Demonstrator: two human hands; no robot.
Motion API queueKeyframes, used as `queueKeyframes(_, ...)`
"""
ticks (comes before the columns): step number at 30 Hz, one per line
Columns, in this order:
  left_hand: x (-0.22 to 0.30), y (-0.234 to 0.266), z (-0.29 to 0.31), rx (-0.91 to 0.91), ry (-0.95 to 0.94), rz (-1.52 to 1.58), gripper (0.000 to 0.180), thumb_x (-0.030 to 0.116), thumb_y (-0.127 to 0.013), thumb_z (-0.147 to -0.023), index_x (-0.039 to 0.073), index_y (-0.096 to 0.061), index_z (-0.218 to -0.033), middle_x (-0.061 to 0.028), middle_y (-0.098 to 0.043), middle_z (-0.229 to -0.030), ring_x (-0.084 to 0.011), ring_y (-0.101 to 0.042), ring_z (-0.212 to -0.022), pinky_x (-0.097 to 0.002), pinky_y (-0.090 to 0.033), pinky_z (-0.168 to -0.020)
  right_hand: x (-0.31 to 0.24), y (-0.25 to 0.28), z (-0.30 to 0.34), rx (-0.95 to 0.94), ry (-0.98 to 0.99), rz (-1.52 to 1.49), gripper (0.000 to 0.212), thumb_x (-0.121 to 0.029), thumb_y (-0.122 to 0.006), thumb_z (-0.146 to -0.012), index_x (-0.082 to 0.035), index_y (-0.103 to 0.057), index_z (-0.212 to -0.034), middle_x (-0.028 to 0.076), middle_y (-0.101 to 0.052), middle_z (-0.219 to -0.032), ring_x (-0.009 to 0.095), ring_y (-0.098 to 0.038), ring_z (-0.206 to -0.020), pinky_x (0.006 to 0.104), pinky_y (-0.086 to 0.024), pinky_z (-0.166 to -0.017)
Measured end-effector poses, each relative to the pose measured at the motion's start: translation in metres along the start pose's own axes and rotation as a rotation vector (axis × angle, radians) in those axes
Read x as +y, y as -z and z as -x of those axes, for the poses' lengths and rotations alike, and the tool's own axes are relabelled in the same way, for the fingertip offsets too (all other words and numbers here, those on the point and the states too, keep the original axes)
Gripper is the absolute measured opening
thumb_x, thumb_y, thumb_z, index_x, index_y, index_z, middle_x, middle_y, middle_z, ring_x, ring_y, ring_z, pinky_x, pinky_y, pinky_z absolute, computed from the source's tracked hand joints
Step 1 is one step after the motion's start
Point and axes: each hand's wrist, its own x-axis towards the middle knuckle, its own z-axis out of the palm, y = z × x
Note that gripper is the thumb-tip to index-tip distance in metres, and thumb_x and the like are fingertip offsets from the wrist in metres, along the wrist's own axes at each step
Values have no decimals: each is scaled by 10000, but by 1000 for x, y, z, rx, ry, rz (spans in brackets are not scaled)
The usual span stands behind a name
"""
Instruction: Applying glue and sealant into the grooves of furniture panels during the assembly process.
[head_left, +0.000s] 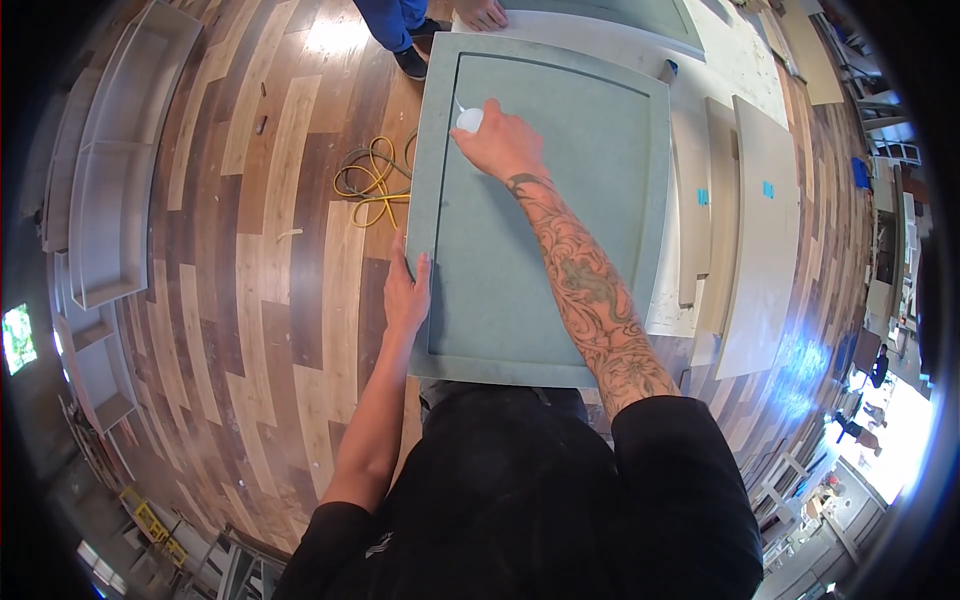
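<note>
A grey-green cabinet door (530, 230) with a raised frame lies in front of me, its near edge close to my waist. My left hand (407, 291) grips the door's left edge, thumb on the frame and fingers along the side. Over the door's far left part, my right hand (503, 146) is closed round a small white squeeze bottle (469, 120) with a thin pointed tip. That tip points toward the inner edge of the left frame strip; whether it touches the door I cannot tell. My palm hides most of the bottle.
Beyond the door, another person's hand (482, 14) rests by a second green door (640, 18); their blue-trousered leg (392, 22) stands at left. Yellow cord (377, 190) lies coiled on the wood floor. Pale panels (765, 240) with blue tape lie right; white shelf units (115, 200) stand far left.
</note>
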Motion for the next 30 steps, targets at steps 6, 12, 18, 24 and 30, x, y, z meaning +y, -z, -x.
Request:
queueKeyframes(6,1,0,0,12,-36,49,637,448,-440,-1077,187,-265,-1631,-226,-543,-1491,-449,-563,-1310,-493,-460,-1072,2,0,3,-6,8,-2,600,-517,-664,-880,-44,-573,-1237,224,-739,-1077,411,-715,-1014,510,-561,-860)
queueKeyframes(12,-2,0,0,15,-43,33,646,462,-442,-1075,180,-268,-1629,-222,-543,-1493,-447,-570,-1303,-497,-467,-1062,-2,5,10,-19,4,-9,604,-521,-661,-885,-45,-570,-1245,228,-737,-1087,413,-712,-1027,516,-553,-876)
queueKeyframes(18,0,0,-2,26,-48,30,653,491,-440,-1072,183,-279,-1625,-217,-553,-1485,-445,-582,-1290,-497,-472,-1056,-5,9,14,-54,-9,-6,562,-437,-657,-892,-10,-562,-1245,220,-737,-1110,400,-707,-1064,497,-547,-910)
queueKeyframes(24,2,2,-4,15,-25,29,657,513,-435,-1069,189,-288,-1620,-215,-557,-1481,-447,-596,-1271,-501,-482,-1043,-3,5,14,-57,-4,-2,554,-432,-655,-891,-8,-564,-1236,217,-738,-1102,401,-708,-1055,500,-547,-906)
queueKeyframes(30,1,2,-5,-3,1,37,665,524,-434,-1066,185,-290,-1619,-211,-549,-1492,-444,-586,-1285,-500,-477,-1049,-1,1,15,-50,5,-1,596,-516,-663,-890,-37,-569,-1234,234,-739,-1077,417,-714,-1017,511,-555,-869)
